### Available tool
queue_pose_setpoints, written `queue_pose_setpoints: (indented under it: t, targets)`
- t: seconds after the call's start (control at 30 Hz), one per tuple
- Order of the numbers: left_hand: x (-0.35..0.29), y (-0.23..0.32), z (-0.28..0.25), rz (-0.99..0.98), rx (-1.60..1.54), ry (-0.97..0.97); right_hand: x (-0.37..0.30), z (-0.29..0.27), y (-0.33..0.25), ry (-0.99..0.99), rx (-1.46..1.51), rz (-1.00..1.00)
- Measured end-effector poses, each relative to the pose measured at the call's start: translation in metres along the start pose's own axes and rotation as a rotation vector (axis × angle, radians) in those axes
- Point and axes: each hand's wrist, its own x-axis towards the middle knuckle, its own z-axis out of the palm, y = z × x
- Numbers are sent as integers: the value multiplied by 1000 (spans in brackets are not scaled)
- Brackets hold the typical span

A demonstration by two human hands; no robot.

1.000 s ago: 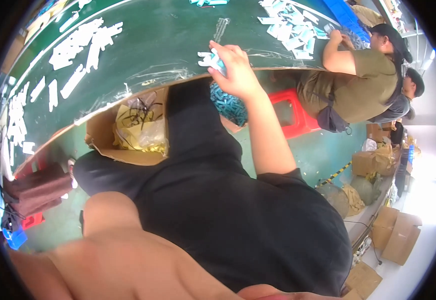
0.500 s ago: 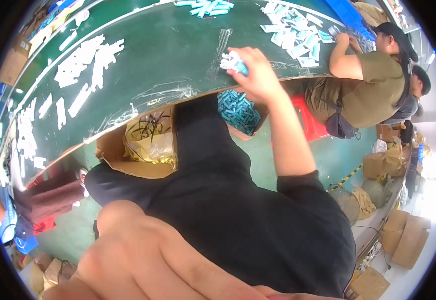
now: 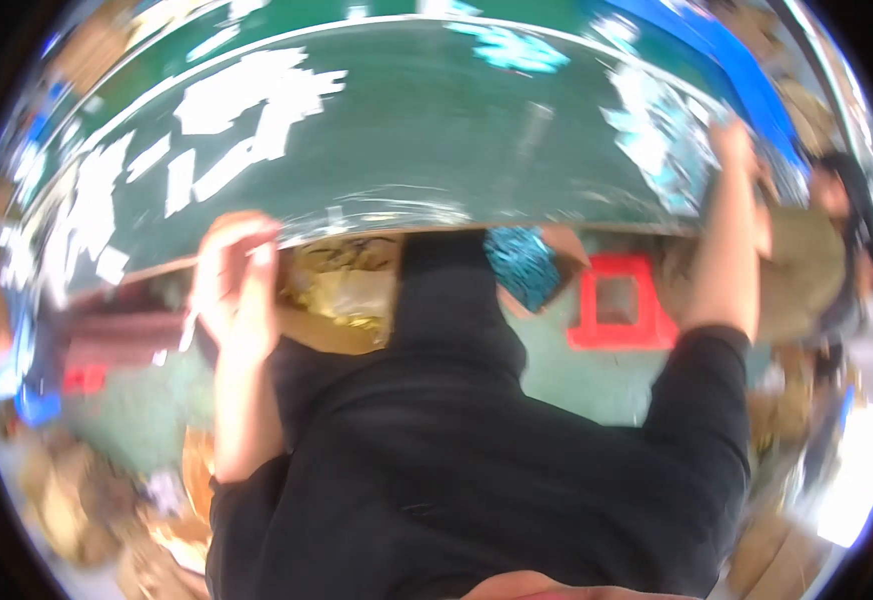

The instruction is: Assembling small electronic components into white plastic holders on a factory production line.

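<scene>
My left hand [image 3: 235, 275] is raised at the near edge of the green table, its fingers curled together. A small whitish bit shows at its fingertips, too blurred to name. Well off to the right, my right hand [image 3: 735, 150] reaches over the far right part of the table. It is at the edge of a pile of flat white and light-blue pieces [image 3: 652, 135], beside a co-worker. Motion smears its fingers, so I cannot see whether they hold anything.
White strips [image 3: 247, 95] lie on the table's left, turquoise pieces [image 3: 517, 50] at the back. Below the near edge stand a cardboard box with yellow plastic [image 3: 342, 290] and a box of small teal pieces [image 3: 524, 265]. A red stool [image 3: 622, 340] and a co-worker [image 3: 807, 260] are at right.
My right hand has moved right to the light-blue pile; the white and blue pieces it held no longer show. My left hand has gone from close below the view up to the table edge.
</scene>
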Motion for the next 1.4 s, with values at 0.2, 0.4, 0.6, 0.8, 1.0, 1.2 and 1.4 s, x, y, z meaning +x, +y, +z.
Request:
queue_pose_setpoints:
  t: [0.2,0.4,0.6,0.8,1.0,1.2,1.4]
  targets:
    - [-30,-46,-35,64,299,-5,145,-47,159,588,-146,-255]
    - [-56,-70,-52,-314,261,54,-4,5,-31,887,66,-447]
    - [4,-97,-47,110,617,101,-109,11,-186,231,739,-669]
    - [51,-139,-69,-40,1046,-113,-166,54,-241,198,584,-598]
    - [20,-101,-39,13,1167,-87,-155,55,-211,254,492,-591]
    - [-5,-77,-10,153,934,-72,-153,64,-219,97,780,-588]
    - [-9,-44,30,278,776,-126,-133,79,-228,279,842,-629]
